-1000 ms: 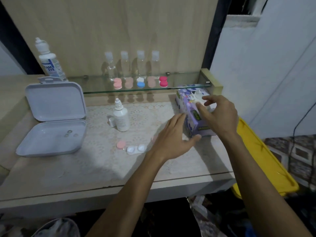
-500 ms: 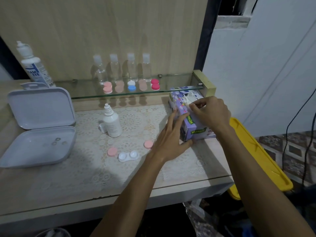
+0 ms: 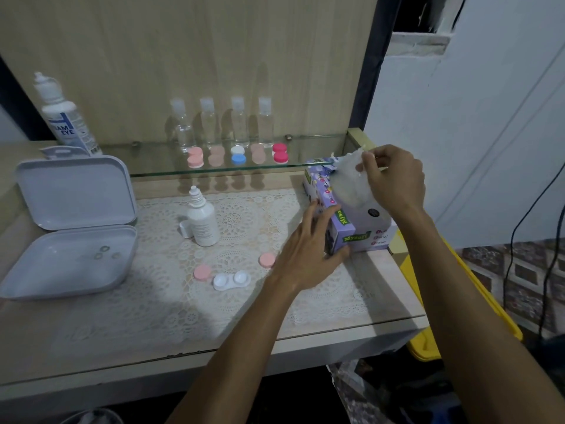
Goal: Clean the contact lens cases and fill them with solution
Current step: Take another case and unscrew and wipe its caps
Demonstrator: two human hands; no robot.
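White tissue point(image 3: 351, 182) is halfway out of the purple tissue box point(image 3: 345, 231) rn, pinched up top between thumb & fingers of the right hand point(image 3: 394, 179). Left hand point(image 3: 308, 255) sits w/ fingers straight against the box's left side, thumb at the front corner, just bracing it, not curled round anything.

Open white contact lens case point(image 3: 231, 280) lies on the lace mat point(image 3: 244, 221) left of that hand, both cups uncovered. Its two pink caps point(image 3: 202, 272) lie apart, one just left of the case, the other up & right of it near the left wrist. Small white dropper bottle point(image 3: 201, 221) stands behind, cap off beside it.

Glass shelf point(image 3: 153, 166) at the back has 5 more closed cases point(image 3: 238, 155) in a row w/ 4 clear bottles point(image 3: 211, 123) behind. Grey hinged box point(image 3: 73, 221) lies open far left, big solution bottle point(image 3: 65, 117) behind it.
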